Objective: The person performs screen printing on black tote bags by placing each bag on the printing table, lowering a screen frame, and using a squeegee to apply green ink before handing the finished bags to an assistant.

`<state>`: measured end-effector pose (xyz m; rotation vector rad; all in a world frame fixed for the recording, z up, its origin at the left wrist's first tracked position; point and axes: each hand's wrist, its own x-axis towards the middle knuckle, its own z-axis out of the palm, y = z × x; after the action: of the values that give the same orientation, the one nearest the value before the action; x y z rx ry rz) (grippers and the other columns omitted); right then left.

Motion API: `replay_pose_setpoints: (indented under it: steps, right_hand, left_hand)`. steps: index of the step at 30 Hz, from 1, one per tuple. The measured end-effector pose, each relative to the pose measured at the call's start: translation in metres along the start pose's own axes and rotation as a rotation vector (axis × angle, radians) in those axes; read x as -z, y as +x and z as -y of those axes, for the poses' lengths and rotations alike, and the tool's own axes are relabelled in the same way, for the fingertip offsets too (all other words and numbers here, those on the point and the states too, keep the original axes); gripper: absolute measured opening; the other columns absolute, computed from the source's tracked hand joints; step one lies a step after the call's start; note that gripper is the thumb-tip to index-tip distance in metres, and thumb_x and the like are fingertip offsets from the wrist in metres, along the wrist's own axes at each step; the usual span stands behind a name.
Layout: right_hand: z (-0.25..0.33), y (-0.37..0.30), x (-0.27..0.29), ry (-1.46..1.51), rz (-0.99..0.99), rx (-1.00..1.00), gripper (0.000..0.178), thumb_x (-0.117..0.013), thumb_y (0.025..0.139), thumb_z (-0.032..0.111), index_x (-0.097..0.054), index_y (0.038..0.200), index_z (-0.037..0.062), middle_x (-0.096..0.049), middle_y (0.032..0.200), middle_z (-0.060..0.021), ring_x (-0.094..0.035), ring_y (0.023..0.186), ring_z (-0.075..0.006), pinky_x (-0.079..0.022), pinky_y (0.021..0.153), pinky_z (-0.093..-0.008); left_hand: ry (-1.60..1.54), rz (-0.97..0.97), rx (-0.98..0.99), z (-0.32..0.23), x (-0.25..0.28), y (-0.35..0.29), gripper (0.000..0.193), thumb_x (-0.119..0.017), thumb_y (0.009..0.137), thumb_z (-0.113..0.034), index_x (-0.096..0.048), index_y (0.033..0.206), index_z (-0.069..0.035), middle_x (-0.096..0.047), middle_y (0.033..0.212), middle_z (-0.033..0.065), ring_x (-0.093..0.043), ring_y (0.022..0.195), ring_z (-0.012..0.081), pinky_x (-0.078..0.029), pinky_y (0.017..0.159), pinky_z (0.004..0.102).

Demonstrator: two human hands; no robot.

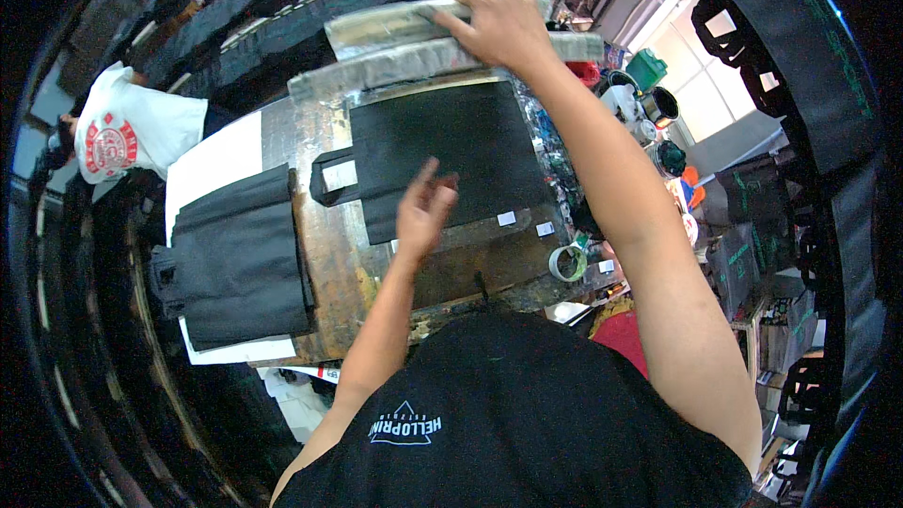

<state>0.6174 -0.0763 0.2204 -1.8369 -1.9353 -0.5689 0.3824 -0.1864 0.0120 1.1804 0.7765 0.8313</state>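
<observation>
A black fabric bag (451, 150) lies flat on the worn work board, its handle loop (337, 176) pointing left. Above the bag hovers my left hand (425, 212), fingers apart and holding nothing. At the far side a wooden-edged printing screen (376, 66) is tilted up, its near edge wrapped in worn tape. My right hand (499, 23) reaches across and grips the screen's upper edge; part of its grip is hidden. Left of the board, a stack of black bags (240, 263) rests on a white sheet (221, 165).
Small white squares (508, 218) and a roll of tape (567, 263) sit at the board's near right. Paint cans (660, 105) and a green container (646, 68) crowd the right side. Black bags hang on racks around. A person in a white shirt (132, 122) is at the left.
</observation>
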Motion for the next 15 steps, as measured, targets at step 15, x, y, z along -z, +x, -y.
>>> replay_pose_setpoints:
  steps: [15]
  right_hand:
    - [0.008,-0.212,-0.086,0.169,0.554,0.056,0.06,-0.081,0.075,0.012,-0.052,0.127,0.012,-0.061,0.114,-0.012,-0.057,0.113,-0.0344,-0.04,0.092,-0.0519]
  left_hand:
    - [-0.59,-0.311,0.443,0.041,0.055,-0.093,0.126,-0.036,0.081,-0.096,-0.008,0.163,-0.004,-0.035,0.156,0.0288,-0.045,0.14,0.041,-0.039,0.115,0.0533]
